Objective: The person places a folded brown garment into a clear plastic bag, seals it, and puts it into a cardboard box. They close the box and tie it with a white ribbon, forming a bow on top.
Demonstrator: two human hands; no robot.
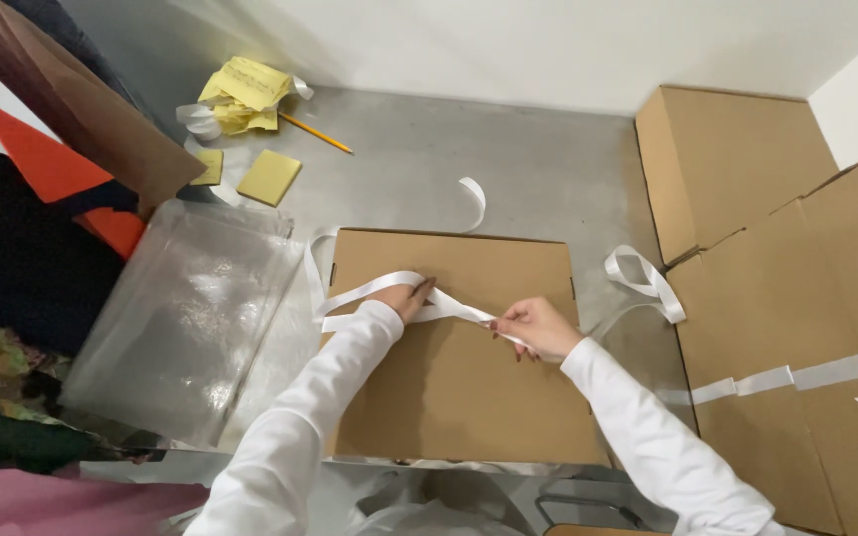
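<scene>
White sleeves nearest. My left hand [404,298] and right hand [538,326], fingers closed, pinch a white paper tape strip [454,310], taut over the flat brown cardboard box [449,387] for alignment.

Crumpled yellow notes [242,94] are seen at the upper left of the frame, with a yellow sticky pad [269,177] below them and a pencil [316,133] just to their right. Clear plastic sheeting [186,318] is spread at left centre. Larger cardboard boxes [747,169] are stacked at the right edge, and what may be folded garments [12,298] are piled at far left.
</scene>
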